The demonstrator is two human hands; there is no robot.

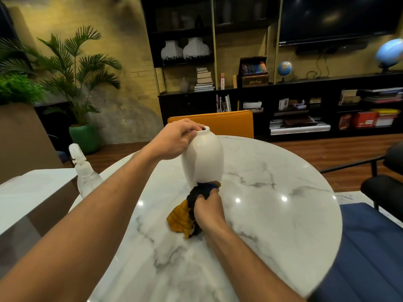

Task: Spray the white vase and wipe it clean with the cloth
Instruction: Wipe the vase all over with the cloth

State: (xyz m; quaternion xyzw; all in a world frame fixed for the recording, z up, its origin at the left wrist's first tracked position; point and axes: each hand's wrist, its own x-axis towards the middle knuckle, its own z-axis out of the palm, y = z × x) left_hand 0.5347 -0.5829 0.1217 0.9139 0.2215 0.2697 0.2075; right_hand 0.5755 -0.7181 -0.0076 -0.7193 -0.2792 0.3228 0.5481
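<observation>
We read "Harry Potter", gold lettering, on front of dark box [255, 81] atop black shelf unit [192, 103]. Book spines, other labels too blurred for us.

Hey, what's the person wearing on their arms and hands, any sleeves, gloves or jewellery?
Nothing worn shows. The left hand and right hand are bare, with no gloves or visible rings. The left forearm and right forearm are bare to the frame edge: no sleeve, watch or bracelet.
</observation>
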